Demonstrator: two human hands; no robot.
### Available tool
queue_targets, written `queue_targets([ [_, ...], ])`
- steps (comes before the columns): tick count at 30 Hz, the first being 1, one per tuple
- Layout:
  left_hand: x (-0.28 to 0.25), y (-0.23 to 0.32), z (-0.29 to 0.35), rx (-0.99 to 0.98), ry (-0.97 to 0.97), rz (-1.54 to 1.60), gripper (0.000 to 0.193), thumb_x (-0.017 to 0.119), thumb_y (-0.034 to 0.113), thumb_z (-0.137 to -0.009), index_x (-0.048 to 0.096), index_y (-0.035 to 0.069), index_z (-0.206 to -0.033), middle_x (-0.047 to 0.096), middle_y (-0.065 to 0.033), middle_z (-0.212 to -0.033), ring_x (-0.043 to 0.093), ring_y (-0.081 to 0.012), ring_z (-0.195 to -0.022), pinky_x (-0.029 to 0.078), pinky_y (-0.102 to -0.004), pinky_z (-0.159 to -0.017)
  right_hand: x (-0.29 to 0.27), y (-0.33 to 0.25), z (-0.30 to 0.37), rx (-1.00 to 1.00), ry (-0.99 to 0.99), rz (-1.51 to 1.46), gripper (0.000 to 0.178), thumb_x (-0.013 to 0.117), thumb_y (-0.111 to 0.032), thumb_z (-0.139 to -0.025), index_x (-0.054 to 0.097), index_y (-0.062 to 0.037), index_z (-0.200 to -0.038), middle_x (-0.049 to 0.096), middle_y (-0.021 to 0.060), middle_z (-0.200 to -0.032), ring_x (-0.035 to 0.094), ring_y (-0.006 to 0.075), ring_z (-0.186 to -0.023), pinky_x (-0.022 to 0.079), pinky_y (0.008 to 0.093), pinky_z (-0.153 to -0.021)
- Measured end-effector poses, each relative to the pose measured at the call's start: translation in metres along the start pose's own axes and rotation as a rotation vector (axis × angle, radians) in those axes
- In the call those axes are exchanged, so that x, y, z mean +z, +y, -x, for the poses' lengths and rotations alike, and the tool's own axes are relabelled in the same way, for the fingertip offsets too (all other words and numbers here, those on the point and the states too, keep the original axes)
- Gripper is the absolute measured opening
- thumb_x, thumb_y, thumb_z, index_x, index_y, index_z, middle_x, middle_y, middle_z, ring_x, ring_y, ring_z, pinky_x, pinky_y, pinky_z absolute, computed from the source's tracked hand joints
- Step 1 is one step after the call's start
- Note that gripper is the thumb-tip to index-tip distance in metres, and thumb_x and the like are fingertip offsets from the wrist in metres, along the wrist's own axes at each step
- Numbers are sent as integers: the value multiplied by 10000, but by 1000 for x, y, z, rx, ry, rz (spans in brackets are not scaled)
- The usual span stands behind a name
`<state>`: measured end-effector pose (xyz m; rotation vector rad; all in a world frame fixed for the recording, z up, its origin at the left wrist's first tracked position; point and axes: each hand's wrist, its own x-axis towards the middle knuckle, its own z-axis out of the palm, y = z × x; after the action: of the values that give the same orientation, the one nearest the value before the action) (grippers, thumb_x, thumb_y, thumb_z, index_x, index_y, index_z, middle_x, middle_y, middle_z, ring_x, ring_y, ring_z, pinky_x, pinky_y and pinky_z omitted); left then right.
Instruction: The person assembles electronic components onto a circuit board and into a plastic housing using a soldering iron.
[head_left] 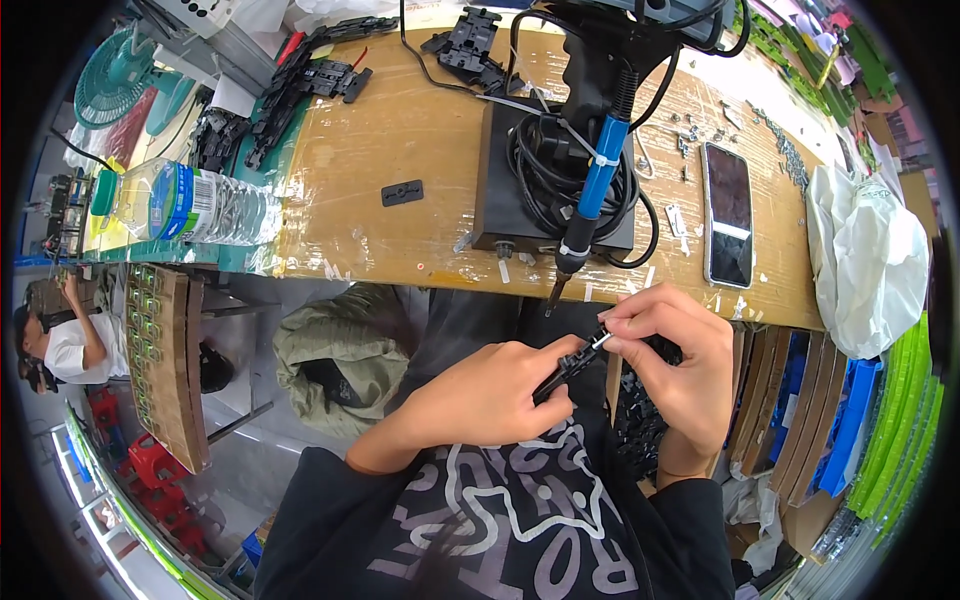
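Observation:
My left hand (497, 393) is closed round a narrow black plastic part (570, 369), held over my lap just below the table's front edge. At the part's upper right end, the thumb and fingertips of my right hand (676, 350) pinch a small light-coloured piece (601, 337). Its exact kind is too small to make out. Above my hands a blue electric screwdriver (603, 165) hangs with its bit pointing down. Behind it, a coiled black cable (540, 165) lies against a black box (492, 195).
On the cardboard-covered table (350, 235) lie a flat black piece (402, 193), a phone (728, 215) and small metal parts (780, 145). A water bottle (185, 203) lies at left, black plastic assemblies (300, 85) behind it. A white plastic bag (865, 260) hangs at right. Another person (80, 345) sits far left.

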<state>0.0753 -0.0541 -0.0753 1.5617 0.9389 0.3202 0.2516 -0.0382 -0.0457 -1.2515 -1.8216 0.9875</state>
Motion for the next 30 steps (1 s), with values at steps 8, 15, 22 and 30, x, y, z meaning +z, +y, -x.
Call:
queue_targets([
  [8, 1, -2, 3, 77, 36, -161, 389, 517, 125, -692, 464, -62, -1030, 497, -170, -491, 527, -332, -467, 410, -389, -458, 2, 11, 4, 28, -31, -97, 140, 622, 96, -602, 545, 44, -708, 581, 103, -741, 574, 199, -694, 451, 265, -624],
  [15, -2, -13, 2, 207, -149, -278, 365, 501, 183, -762, 456, -55, -1035, 514, -147, -503, 526, -277, -430, 404, -344, -431, -4, 14, 16, 37, -146, -111, 152, 607, 71, -641, 594, 31, -787, 570, 101, -740, 565, 197, -710, 444, 272, -640],
  [22, 24, -59, -3, -107, -401, 926, 369, 463, 293, -859, 445, -6, -1074, 583, -47, -748, 551, -97, -624, 445, -219, -552, 10, 62, 27, -166, -271, -620, 136, 640, -3, -640, 635, 9, -776, 611, 117, -819, 586, 231, -788, 431, 405, -834],
  [30, 53, -84, -10, -71, -32, 1249, 250, 512, 164, -764, 482, 10, -959, 532, -37, -851, 504, -68, -665, 401, -167, -579, 43, 83, 42, 52, -112, -547, 111, 609, 47, -677, 624, 15, -783, 599, 108, -819, 570, 206, -833, 443, 361, -830],
])
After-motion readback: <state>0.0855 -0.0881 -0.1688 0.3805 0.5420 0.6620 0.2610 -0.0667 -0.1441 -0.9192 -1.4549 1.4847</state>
